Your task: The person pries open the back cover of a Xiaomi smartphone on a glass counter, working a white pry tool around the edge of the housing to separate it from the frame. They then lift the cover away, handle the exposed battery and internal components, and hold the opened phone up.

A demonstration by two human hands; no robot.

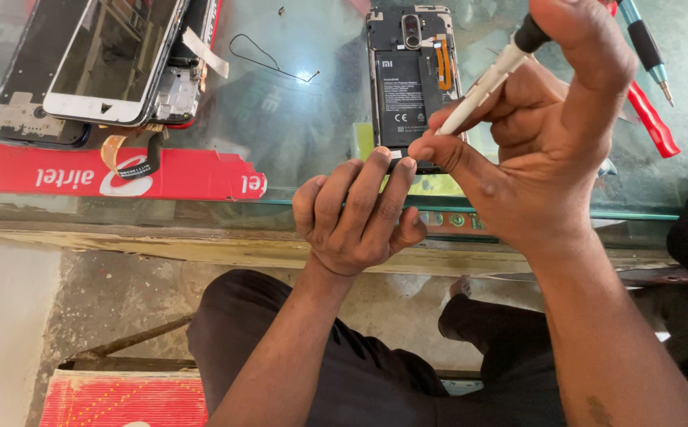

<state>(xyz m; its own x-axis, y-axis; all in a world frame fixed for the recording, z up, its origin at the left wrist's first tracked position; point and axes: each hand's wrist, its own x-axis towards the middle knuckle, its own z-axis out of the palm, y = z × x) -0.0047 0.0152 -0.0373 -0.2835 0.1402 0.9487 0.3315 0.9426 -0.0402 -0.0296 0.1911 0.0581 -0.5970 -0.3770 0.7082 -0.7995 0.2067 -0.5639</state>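
Note:
An opened phone (411, 79) lies back-up on the glass counter (296, 126), its black battery and orange flex cable showing. My right hand (541, 150) grips a white-handled screwdriver (482, 87), tip down at the phone's near end. My left hand (360, 213) rests on the counter edge, fingertips pressing on the phone's bottom edge beside the screwdriver tip.
Stacked phone frames and a white screen panel (99, 63) sit at the far left, with a loose flex strip (130, 154) and a red printed band (107, 174) under the glass. A thin wire tool (269, 59) lies mid-counter. Red and teal-tipped tools (648, 87) lie at the right.

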